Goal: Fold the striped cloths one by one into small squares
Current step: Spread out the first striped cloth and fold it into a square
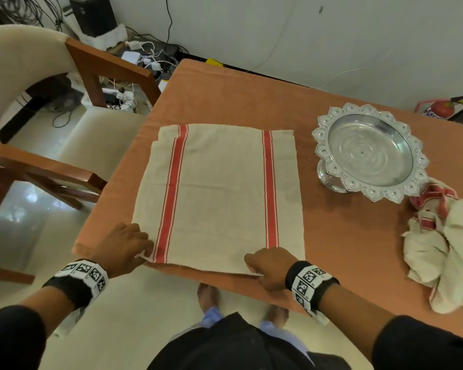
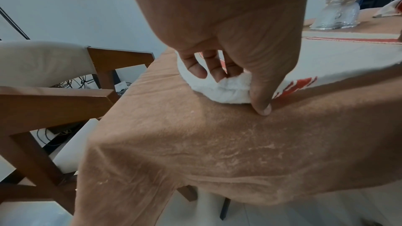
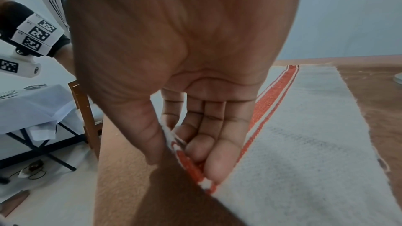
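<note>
A beige cloth with two red stripes point(image 1: 219, 193) lies spread flat on the brown-covered table point(image 1: 345, 236). My left hand point(image 1: 123, 247) pinches the cloth's near left corner point(image 2: 230, 88) between thumb and fingers. At the near edge by the right stripe, my right hand point(image 1: 267, 268) pinches the hem point(image 3: 187, 159) between thumb and fingers. A crumpled heap of more red-striped cloths point(image 1: 444, 241) sits at the table's right side.
A silver pedestal tray with a scalloped rim point(image 1: 369, 153) stands right of the spread cloth. A cushioned wooden chair point(image 1: 38, 124) is at the table's left. Cables and plugs lie on the floor beyond. The table's near edge is just under my hands.
</note>
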A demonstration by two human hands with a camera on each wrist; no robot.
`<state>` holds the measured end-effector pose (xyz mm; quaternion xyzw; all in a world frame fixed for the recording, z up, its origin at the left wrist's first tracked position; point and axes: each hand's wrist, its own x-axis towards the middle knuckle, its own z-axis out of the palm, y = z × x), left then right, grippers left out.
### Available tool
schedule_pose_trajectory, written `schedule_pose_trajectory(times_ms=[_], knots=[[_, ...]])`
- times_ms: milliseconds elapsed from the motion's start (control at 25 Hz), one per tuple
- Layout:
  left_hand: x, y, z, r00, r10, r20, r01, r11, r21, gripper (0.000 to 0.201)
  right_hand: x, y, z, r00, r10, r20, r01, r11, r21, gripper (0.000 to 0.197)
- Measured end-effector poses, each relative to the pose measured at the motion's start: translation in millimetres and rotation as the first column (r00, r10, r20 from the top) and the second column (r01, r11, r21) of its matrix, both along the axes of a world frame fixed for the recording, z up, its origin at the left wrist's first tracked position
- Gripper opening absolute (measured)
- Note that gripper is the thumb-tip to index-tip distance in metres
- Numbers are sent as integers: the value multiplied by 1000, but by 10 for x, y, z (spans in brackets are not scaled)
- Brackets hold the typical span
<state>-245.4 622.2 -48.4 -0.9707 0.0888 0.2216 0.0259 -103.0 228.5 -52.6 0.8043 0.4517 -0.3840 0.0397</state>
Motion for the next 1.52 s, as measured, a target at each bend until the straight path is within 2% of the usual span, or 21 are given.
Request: schedule_pose_trajectory(times_ms=[200, 360, 440, 520, 640, 760, 880, 1000, 1240, 1440, 1520], knots=[[-39, 86, 28, 998, 57, 28, -61, 989, 138, 26, -68, 63, -46, 1000, -25, 13, 23, 994, 107, 26], [-133, 69, 29, 995, 88, 56, -92, 993, 80, 32, -127, 101, -79, 1000, 13, -10, -12, 995, 98, 20], [-173, 32, 60, 993, 106, 52, -108, 994, 29, 45, -116, 136, -51, 1000, 26, -3, -26, 997, 70, 34], [-107, -45, 93, 986, 138, 93, -137, 990, -20, 59, -54, 232, -16, 997, -21, 73, 14, 995, 95, 41], [199, -290, 56, 964, 146, 224, -125, 986, -106, 60, 53, 483, -40, 957, -149, 250, 69, 951, 303, 37], [535, -649, -110, 943, 210, 258, -175, 973, -152, 73, 143, 770, -190, 905, -280, 319, 131, 900, 417, 54], [688, -889, -329, 940, 286, 186, -263, 955, -139, 97, 195, 976, -335, 877, -332, 348, 188, 903, 385, 70], [698, -918, -493, 937, 313, 154, -296, 947, -124, 108, 189, 986, -513, 862, -350, 367, 219, 910, 353, 74], [590, -708, -600, 929, 341, 146, -319, 935, -154, 112, 118, 725, -712, 831, -421, 363, 281, 882, 378, 75], [571, -553, -562, 935, 329, 134, -308, 938, -158, 115, 156, 584, -683, 818, -460, 346, 317, 862, 396, 77], [640, -546, -508, 929, 335, 156, -313, 938, -150, 109, 197, 629, -631, 811, -471, 347, 333, 859, 388, 76]])
